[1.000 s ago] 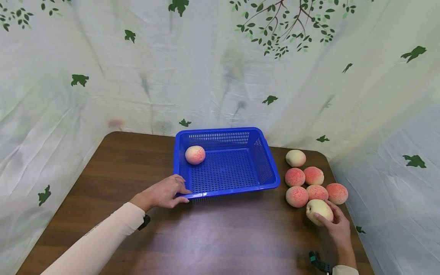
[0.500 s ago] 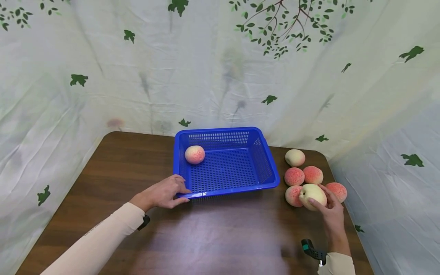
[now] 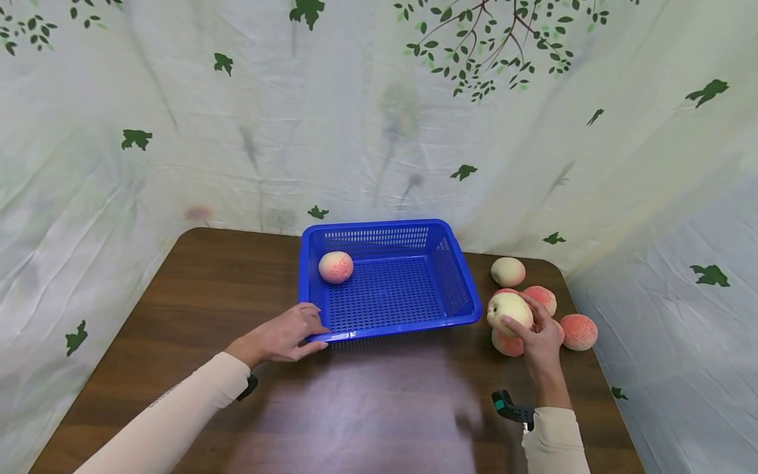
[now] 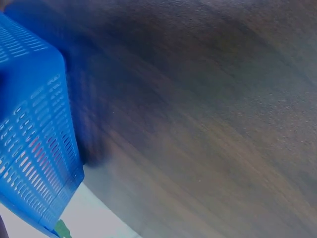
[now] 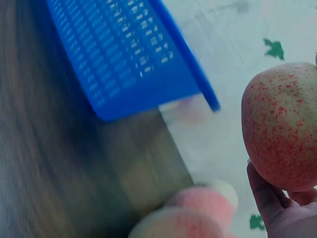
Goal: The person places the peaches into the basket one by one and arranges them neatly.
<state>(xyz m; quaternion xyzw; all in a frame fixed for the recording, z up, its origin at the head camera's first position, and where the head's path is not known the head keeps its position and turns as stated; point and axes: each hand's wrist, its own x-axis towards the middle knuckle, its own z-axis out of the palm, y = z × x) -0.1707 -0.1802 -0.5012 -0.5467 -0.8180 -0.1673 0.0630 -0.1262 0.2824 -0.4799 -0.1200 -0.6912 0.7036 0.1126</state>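
Observation:
My right hand (image 3: 541,345) holds a pale yellow peach (image 3: 508,312) above the cluster of peaches at the right of the table. The right wrist view shows this peach's (image 5: 282,124) red-speckled side, with fingers (image 5: 262,191) curled against it. With thumb and fingers, my left hand (image 3: 281,334) grips the front-left corner of the blue plastic basket (image 3: 408,327). Inside the basket, near its left wall, lies one pink-and-cream peach (image 3: 335,267). The left wrist view catches the basket's slotted side (image 4: 34,148), but the left hand is hardly seen there.
Below and around the right hand are several peaches, among them a pale one (image 3: 508,272) at the back and a pink one (image 3: 580,332) at the right. The held peach hides part of them. A printed curtain (image 3: 355,131) hangs behind the brown table (image 3: 379,408).
My right hand has lifted the pale peach from the front of the cluster and carried it left and away from me, over the other peaches. The left hand stays on the basket's corner.

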